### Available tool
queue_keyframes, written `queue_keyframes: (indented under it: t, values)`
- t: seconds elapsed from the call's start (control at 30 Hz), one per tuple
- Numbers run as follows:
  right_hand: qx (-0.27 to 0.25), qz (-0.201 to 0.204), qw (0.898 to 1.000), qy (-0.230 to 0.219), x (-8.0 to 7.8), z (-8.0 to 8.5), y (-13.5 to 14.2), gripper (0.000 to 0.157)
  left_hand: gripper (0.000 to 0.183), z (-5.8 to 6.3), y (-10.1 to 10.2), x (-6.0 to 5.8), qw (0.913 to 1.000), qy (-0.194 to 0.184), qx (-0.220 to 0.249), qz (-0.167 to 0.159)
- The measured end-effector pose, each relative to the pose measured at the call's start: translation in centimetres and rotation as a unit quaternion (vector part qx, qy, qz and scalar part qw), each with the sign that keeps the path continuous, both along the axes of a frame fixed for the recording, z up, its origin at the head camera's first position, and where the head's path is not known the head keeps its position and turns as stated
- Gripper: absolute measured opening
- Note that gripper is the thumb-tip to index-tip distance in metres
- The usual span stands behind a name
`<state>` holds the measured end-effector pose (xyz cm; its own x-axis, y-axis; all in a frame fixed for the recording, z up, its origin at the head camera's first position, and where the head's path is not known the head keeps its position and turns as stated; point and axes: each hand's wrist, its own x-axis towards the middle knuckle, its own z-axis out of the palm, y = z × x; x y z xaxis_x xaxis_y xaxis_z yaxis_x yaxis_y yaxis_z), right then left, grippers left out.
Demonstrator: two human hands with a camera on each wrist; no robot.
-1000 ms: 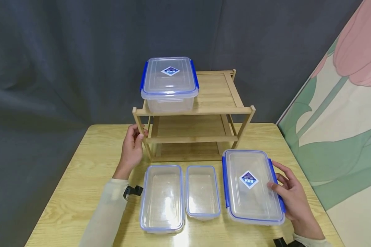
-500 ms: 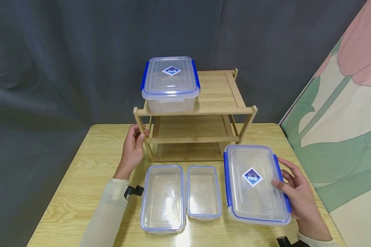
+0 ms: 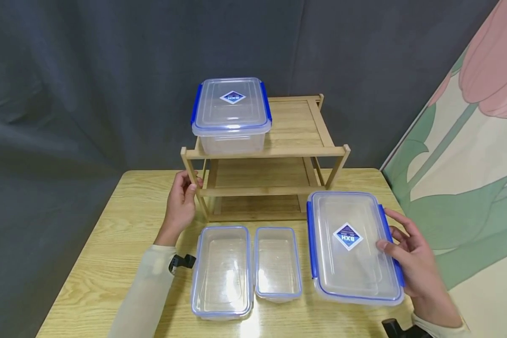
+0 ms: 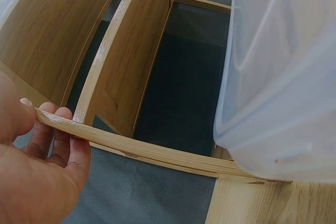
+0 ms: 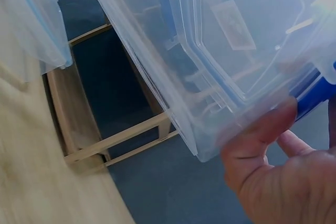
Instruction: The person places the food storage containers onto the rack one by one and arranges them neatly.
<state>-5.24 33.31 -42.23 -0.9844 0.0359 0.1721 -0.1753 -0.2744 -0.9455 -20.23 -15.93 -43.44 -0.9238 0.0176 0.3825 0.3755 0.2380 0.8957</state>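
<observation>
My left hand [image 3: 180, 202] grips the left front leg of a three-tier wooden shelf rack [image 3: 264, 191]. In the left wrist view, thumb and fingers of the left hand [image 4: 44, 166] curl round that leg [image 4: 152, 148]. My right hand [image 3: 418, 267] holds a clear lidded food container [image 3: 355, 272] with blue side clips by its right side, thumb on the lid. The container looks raised above the table, in front of the rack's right end. From the right wrist, this container [image 5: 157, 72] is seen close up, with the right hand [image 5: 283, 166] at its edge.
Another lidded container [image 3: 232, 112] sits on the left of the rack's top shelf. Two clear containers, a larger one [image 3: 222, 272] and a smaller one [image 3: 277, 263], stand side by side on the wooden table [image 3: 105, 253]. A dark curtain [image 3: 110, 84] hangs behind.
My right hand has lifted the lidded container and carried it slightly right and toward the rack. The left hand keeps its place on the leg.
</observation>
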Motion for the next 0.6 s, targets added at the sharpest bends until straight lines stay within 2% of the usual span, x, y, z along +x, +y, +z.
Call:
queue_keyframes:
  t: [0.23,0.43,0.6]
  values:
    - [0.003,0.002,0.999,0.034,-0.1,1.7,0.3,0.075,0.031,-0.2,0.0,-0.1,1.0,0.001,0.01,0.001]
    - [-0.023,0.011,0.997,0.078,-0.2,3.0,1.0,0.075,0.029,-0.1,0.1,-0.1,0.9999,0.004,0.015,0.003]
    - [-0.019,0.015,0.996,0.091,0.0,4.1,1.3,0.076,0.029,0.0,0.0,0.0,0.9998,0.001,0.02,0.003]
